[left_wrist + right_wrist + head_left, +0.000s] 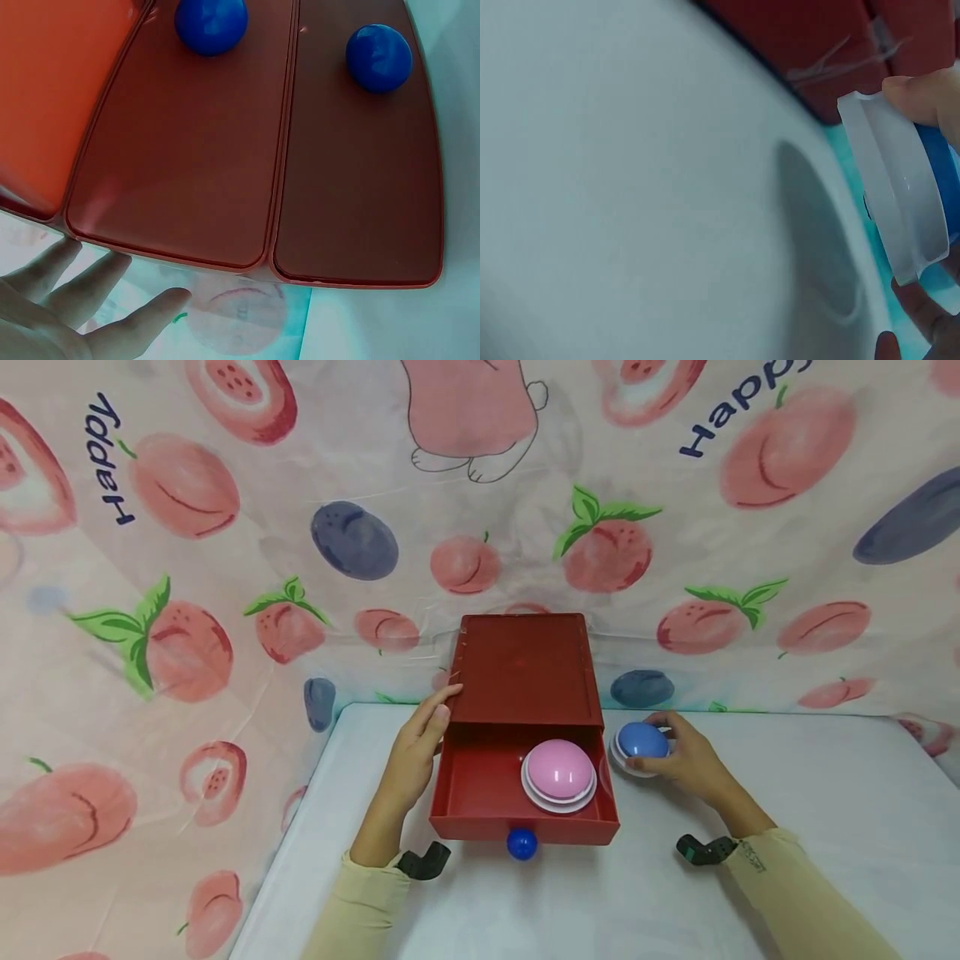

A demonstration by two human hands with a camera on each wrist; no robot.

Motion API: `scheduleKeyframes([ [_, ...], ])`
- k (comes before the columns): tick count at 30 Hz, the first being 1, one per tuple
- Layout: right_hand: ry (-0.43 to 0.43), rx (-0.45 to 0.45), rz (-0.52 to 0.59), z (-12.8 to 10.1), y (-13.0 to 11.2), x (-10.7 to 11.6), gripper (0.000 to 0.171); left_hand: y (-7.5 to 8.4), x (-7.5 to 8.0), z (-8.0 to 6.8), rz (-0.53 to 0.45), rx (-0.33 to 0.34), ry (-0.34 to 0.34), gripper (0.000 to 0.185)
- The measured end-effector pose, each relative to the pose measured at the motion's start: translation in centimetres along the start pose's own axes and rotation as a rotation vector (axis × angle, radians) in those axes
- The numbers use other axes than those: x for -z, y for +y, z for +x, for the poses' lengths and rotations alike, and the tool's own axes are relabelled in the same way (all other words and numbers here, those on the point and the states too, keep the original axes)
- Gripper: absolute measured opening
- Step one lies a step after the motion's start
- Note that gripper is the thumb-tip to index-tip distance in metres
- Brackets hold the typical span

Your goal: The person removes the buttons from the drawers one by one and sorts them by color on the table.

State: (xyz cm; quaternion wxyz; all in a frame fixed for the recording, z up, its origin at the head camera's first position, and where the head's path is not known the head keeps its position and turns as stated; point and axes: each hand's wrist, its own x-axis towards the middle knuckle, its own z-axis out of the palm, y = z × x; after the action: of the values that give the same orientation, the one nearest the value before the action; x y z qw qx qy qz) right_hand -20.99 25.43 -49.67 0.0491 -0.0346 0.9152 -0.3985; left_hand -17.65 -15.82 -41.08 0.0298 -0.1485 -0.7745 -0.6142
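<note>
A red drawer box [525,668] stands at the back of the white table [787,827], its drawer [472,785] pulled out toward me. Inside the drawer sits a pink dome on a white base [558,772]. A blue knob [521,843] sticks out of the drawer front. My left hand [431,727] rests with straight fingers [112,274] against the box's left side. My right hand [675,752] grips a blue dome on a white base [641,742] just right of the box. In the right wrist view that blue dome [900,195] is tilted, with a shadow on the table beneath it.
A fruit-printed cloth [187,568] covers the wall behind and to the left. The table's left edge [292,852] runs close to my left forearm. In the left wrist view two blue knobs [379,58] show on the box's red panels [187,150].
</note>
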Motion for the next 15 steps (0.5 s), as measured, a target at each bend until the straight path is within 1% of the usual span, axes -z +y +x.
scheduleKeyframes([
  [5,-0.021,-0.034,0.002,0.3,1.2,-0.3,0.090,-0.1,0.0,-0.1,-0.004,0.010,-0.004,0.042],
  [9,-0.043,-0.064,0.008,0.4,1.7,-0.4,0.092,-0.1,0.0,0.0,0.006,0.011,-0.005,0.042],
  [15,-0.052,-0.058,0.013,0.5,2.5,-0.8,0.093,0.1,0.1,0.0,0.008,0.006,-0.004,0.042],
])
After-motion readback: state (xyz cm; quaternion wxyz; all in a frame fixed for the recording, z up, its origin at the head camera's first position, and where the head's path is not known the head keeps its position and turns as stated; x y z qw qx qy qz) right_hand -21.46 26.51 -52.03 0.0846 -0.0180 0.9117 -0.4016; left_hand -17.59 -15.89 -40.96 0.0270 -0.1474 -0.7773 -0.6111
